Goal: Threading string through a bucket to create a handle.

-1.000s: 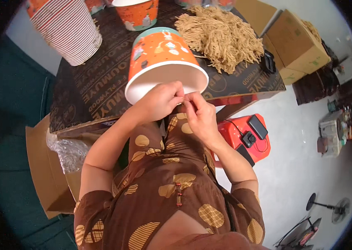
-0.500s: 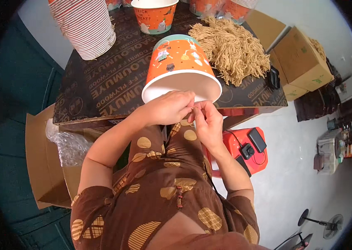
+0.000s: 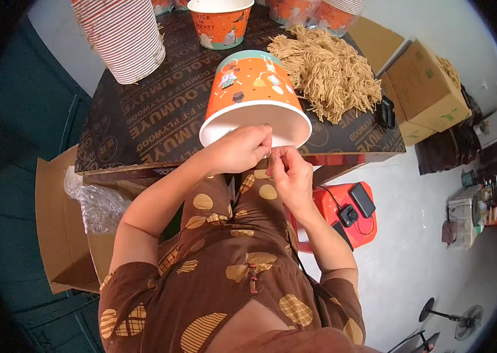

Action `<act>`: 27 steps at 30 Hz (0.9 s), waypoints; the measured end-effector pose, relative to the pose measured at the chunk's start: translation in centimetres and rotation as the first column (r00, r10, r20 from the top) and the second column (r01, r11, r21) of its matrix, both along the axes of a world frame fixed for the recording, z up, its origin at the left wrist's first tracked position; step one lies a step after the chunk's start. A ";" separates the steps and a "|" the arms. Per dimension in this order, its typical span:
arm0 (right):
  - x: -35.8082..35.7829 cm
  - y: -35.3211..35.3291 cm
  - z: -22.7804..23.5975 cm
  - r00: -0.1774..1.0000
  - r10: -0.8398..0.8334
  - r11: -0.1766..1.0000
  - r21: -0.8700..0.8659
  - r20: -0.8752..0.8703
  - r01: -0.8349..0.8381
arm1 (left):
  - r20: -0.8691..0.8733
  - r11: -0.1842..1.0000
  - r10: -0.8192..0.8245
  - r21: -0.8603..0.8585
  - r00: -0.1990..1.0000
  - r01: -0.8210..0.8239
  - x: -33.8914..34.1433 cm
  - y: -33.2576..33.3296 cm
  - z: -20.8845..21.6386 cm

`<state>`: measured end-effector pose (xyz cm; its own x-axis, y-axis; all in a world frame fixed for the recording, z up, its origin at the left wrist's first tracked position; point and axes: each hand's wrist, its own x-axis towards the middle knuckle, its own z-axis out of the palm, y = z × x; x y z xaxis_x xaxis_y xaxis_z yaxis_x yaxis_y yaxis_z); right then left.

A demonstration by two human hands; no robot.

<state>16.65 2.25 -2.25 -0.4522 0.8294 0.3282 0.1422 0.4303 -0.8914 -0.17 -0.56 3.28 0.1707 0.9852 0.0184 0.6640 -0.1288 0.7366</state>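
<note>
1. Both hands are up close, almost fingertip to fingertip. The left hand [image 3: 239,150] is curled with finger and thumb pinched, and the right hand [image 3: 293,175] is pinched up the same way.
2. There's a thin pale bit [image 3: 269,152] caught between their fingertips, way too small to tell what it is.
3. The orange bucket [image 3: 255,82] is just beyond the hands, tipped over at the near edge of the dark table [image 3: 142,117], white mouth toward the person. The left hand overlaps that mouth; can't tell if it's touching the rim.
4. Past the bucket, an upright orange bucket [image 3: 219,26]. Beyond the left hand, a tall stack of buckets [image 3: 124,44].
5. Beyond the right hand, a messy heap of tan cords [image 3: 334,76].
6. Right of the right hand, lower down, a red stool [image 3: 368,230] with a small black camera [image 3: 348,216] on it.
</note>
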 end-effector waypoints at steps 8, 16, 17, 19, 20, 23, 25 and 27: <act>0.1 -0.3 -0.4 0.993 -0.027 0.996 0.082 0.117 0.017 | 0.249 0.973 0.149 -0.210 0.957 -0.097 0.1 0.1 -0.3; 0.0 -0.2 -0.8 0.986 -0.110 0.944 0.325 0.129 0.063 | 0.207 0.971 0.111 -0.233 0.972 -0.062 0.1 0.3 0.3; 0.1 -0.3 -0.6 0.984 -0.134 0.923 0.376 0.115 0.082 | 0.205 0.971 0.102 -0.234 0.974 -0.052 0.1 0.3 0.2; 0.4 -0.3 -0.4 0.981 -0.164 0.887 0.450 0.103 0.101 | 0.193 0.967 0.114 -0.245 0.975 -0.065 0.1 0.3 0.4; 0.6 -0.3 -0.3 0.981 -0.162 0.887 0.451 0.106 0.097 | 0.179 0.964 0.116 -0.258 0.977 -0.067 0.2 0.3 0.5; 0.8 -0.3 0.0 0.981 -0.165 0.842 0.532 0.097 0.089 | 0.173 0.962 0.105 -0.268 0.979 -0.056 0.2 0.5 0.7; 0.9 -0.3 -0.3 0.980 -0.175 0.808 0.583 0.091 0.090 | 0.174 0.962 0.100 -0.267 0.980 -0.051 0.2 0.5 0.7; 1.1 -0.3 -0.6 0.982 -0.163 0.825 0.560 0.099 0.080 | 0.173 0.963 0.094 -0.266 0.980 -0.045 0.2 0.5 0.7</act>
